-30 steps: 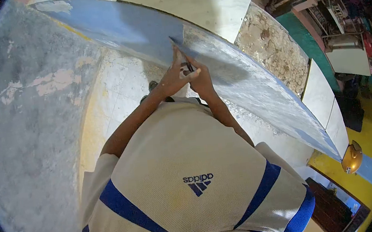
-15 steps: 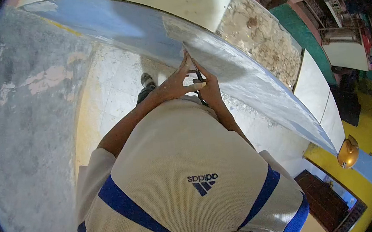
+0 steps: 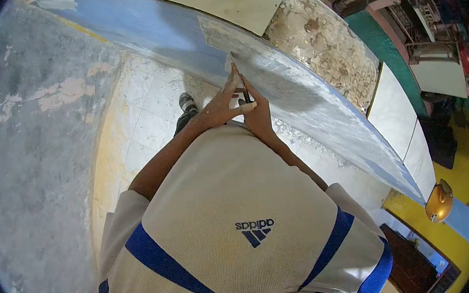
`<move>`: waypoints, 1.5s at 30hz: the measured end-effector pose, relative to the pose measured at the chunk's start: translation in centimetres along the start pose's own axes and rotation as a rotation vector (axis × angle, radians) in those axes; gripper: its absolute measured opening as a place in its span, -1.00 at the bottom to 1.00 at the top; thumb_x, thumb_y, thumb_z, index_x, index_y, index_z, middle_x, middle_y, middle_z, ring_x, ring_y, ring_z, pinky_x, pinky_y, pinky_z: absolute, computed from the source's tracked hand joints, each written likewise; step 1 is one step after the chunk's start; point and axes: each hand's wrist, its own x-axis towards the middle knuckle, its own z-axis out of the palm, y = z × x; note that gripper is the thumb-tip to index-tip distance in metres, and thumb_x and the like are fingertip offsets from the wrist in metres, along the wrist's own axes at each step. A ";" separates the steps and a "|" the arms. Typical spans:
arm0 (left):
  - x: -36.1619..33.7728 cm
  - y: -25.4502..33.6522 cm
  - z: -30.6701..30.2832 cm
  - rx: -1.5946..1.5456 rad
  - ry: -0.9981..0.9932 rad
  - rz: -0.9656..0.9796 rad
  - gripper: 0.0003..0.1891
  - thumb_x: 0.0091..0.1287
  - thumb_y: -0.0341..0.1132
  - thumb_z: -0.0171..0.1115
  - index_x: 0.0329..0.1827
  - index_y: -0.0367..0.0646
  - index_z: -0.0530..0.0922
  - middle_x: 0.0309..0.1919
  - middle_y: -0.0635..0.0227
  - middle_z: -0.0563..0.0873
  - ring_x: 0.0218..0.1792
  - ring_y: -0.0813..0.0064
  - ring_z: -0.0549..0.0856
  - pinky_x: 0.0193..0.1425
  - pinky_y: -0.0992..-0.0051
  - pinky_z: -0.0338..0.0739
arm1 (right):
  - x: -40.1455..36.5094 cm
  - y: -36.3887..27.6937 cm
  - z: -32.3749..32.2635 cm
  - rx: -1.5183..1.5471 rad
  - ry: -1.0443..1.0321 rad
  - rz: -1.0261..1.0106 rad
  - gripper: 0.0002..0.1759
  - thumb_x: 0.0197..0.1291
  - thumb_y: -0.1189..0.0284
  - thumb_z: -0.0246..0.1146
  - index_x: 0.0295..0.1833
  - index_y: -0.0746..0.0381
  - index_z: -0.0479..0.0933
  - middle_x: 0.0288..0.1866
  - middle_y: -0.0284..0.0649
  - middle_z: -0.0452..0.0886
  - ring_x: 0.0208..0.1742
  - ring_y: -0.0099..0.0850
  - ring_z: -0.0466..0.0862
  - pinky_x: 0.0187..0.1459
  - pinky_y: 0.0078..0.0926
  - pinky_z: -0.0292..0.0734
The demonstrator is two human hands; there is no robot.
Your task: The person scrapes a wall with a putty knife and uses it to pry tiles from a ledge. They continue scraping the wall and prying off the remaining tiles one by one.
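My left hand (image 3: 220, 106) and my right hand (image 3: 258, 114) are close together in front of my belly, fingertips meeting near the wall's face. Between them is a thin dark-handled tool (image 3: 247, 95), mostly hidden by my fingers. My right hand is closed around it, and my left fingers press along its front end, the thumb reaching across toward the right hand. The fingertips lie at the low wall (image 3: 297, 94), beside the edge where blue paint (image 3: 171, 33) gives way to bare grey plaster. The tool's tip is too small to make out.
Pale tiles (image 3: 392, 98) and a rough mortar patch (image 3: 321, 43) top the wall. A grey wall (image 3: 36, 167) stands at left. White flakes lie on the tiled floor (image 3: 303, 145). My sandalled foot (image 3: 186, 103) shows beyond my left arm. A gold rounded object (image 3: 440, 202) sits at right.
My right hand has turned slightly upright around the tool, and less of the handle shows below it. The fingertips stay at nearly the same spot on the wall.
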 end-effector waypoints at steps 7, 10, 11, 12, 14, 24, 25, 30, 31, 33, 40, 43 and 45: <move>0.4 -0.7 -2.1 0.066 -0.080 -0.019 0.27 0.41 0.02 0.38 0.62 -0.19 -0.61 0.63 -0.26 -0.05 0.42 0.08 0.47 0.46 0.19 0.45 | 1.0 -1.6 0.6 0.029 0.036 0.056 -0.17 0.24 0.67 0.27 0.61 -0.02 0.30 0.19 0.01 0.71 0.05 -0.37 0.71 0.05 -0.40 0.64; 0.1 0.8 -4.0 -0.111 -0.080 -0.216 0.23 0.43 0.00 0.35 0.64 -0.16 -0.60 0.64 -0.22 -0.06 0.41 0.10 0.47 0.43 0.18 0.47 | 3.5 -1.6 1.8 0.247 -0.120 0.025 -0.20 0.26 0.65 0.25 0.61 -0.04 0.31 0.24 0.02 0.69 0.10 -0.28 0.72 0.14 -0.37 0.61; 0.1 -0.3 -4.6 -0.130 0.004 -0.200 0.24 0.42 0.04 0.35 0.63 -0.22 -0.59 0.64 -0.23 -0.09 0.42 0.08 0.47 0.44 0.19 0.46 | 4.9 -1.2 3.0 0.203 -0.131 0.022 -0.22 0.26 0.68 0.23 0.60 0.02 0.32 0.17 -0.01 0.71 0.08 -0.34 0.71 0.14 -0.40 0.60; 0.3 -2.3 -5.7 -0.139 0.096 -0.180 0.26 0.41 0.09 0.34 0.62 -0.28 -0.58 0.65 -0.24 -0.12 0.42 0.06 0.48 0.45 0.21 0.46 | 7.0 -0.7 4.9 0.165 -0.145 0.007 -0.24 0.26 0.70 0.20 0.59 0.09 0.33 0.11 -0.05 0.73 0.06 -0.40 0.69 0.13 -0.43 0.58; 0.2 -3.6 -8.6 -0.110 0.206 -0.134 0.27 0.41 0.14 0.33 0.61 -0.35 -0.55 0.65 -0.25 -0.16 0.42 0.03 0.48 0.46 0.23 0.46 | 9.4 -0.3 7.5 0.089 -0.151 -0.064 -0.26 0.27 0.72 0.17 0.58 0.15 0.34 0.04 -0.09 0.75 0.00 -0.46 0.68 0.10 -0.47 0.57; -0.6 -1.9 -10.8 -0.024 0.129 -0.169 0.26 0.41 0.19 0.30 0.62 -0.34 -0.52 0.65 -0.27 -0.25 0.43 0.01 0.48 0.45 0.17 0.46 | 9.5 -3.4 6.0 0.064 -0.230 0.021 -0.29 0.32 0.68 0.15 0.58 0.05 0.37 0.16 -0.12 0.70 -0.12 -0.55 0.58 -0.07 -0.54 0.58; -0.5 -2.0 -10.2 -0.007 0.113 -0.161 0.27 0.40 0.17 0.32 0.62 -0.34 -0.53 0.65 -0.27 -0.25 0.43 0.01 0.48 0.45 0.16 0.46 | 8.9 -2.8 5.8 0.063 -0.216 0.005 -0.30 0.33 0.67 0.14 0.58 0.04 0.37 0.20 -0.10 0.69 -0.12 -0.56 0.58 -0.09 -0.55 0.57; -0.7 -1.8 -4.7 0.072 0.125 0.016 0.16 0.44 -0.03 0.34 0.68 -0.15 -0.48 0.60 -0.20 0.13 0.41 0.08 0.49 0.45 0.13 0.44 | 4.0 -2.5 2.5 0.077 -0.121 0.012 -0.24 0.30 0.70 0.19 0.60 0.03 0.32 0.26 -0.05 0.67 0.06 -0.41 0.65 0.11 -0.45 0.56; -0.7 -1.7 -3.6 0.074 0.123 0.036 0.17 0.43 -0.04 0.35 0.69 -0.14 -0.46 0.62 -0.18 0.06 0.41 0.09 0.49 0.46 0.14 0.43 | 3.0 -2.8 1.7 0.045 -0.118 0.059 -0.22 0.28 0.72 0.21 0.60 0.03 0.31 0.24 -0.03 0.69 0.19 -0.33 0.69 0.23 -0.40 0.57; -0.6 -1.3 -1.9 0.058 0.083 0.059 0.21 0.39 -0.02 0.39 0.67 -0.19 -0.49 0.65 -0.19 -0.13 0.43 0.07 0.47 0.46 0.17 0.44 | 1.4 -1.9 1.2 0.083 -0.076 0.074 -0.22 0.29 0.71 0.21 0.61 0.04 0.30 0.25 -0.02 0.68 0.18 -0.32 0.70 0.24 -0.42 0.57; -0.3 -1.2 0.7 -0.027 0.098 0.083 0.15 0.39 -0.10 0.40 0.71 -0.14 -0.38 0.65 -0.08 0.02 0.39 0.11 0.49 0.47 0.15 0.41 | -0.1 -0.8 -0.2 0.055 -0.029 0.048 -0.30 0.37 0.65 0.18 0.60 0.09 0.31 0.28 0.00 0.66 0.16 -0.28 0.71 0.20 -0.38 0.58; -0.4 -0.5 0.2 -0.021 0.105 0.016 0.17 0.39 -0.09 0.40 0.70 -0.16 -0.41 0.60 -0.12 0.11 0.37 0.09 0.50 0.46 0.16 0.41 | 0.5 -1.2 0.2 0.009 -0.018 -0.025 -0.28 0.34 0.66 0.18 0.60 0.07 0.31 0.24 0.00 0.68 0.13 -0.26 0.72 0.15 -0.35 0.60; -0.4 -0.4 -0.2 -0.014 0.101 0.012 0.19 0.38 -0.06 0.39 0.69 -0.18 -0.45 0.58 -0.17 0.14 0.38 0.07 0.49 0.47 0.16 0.41 | 0.7 -1.5 0.5 0.004 -0.020 -0.014 -0.26 0.32 0.68 0.17 0.61 0.06 0.31 0.22 0.01 0.69 0.11 -0.28 0.73 0.13 -0.35 0.60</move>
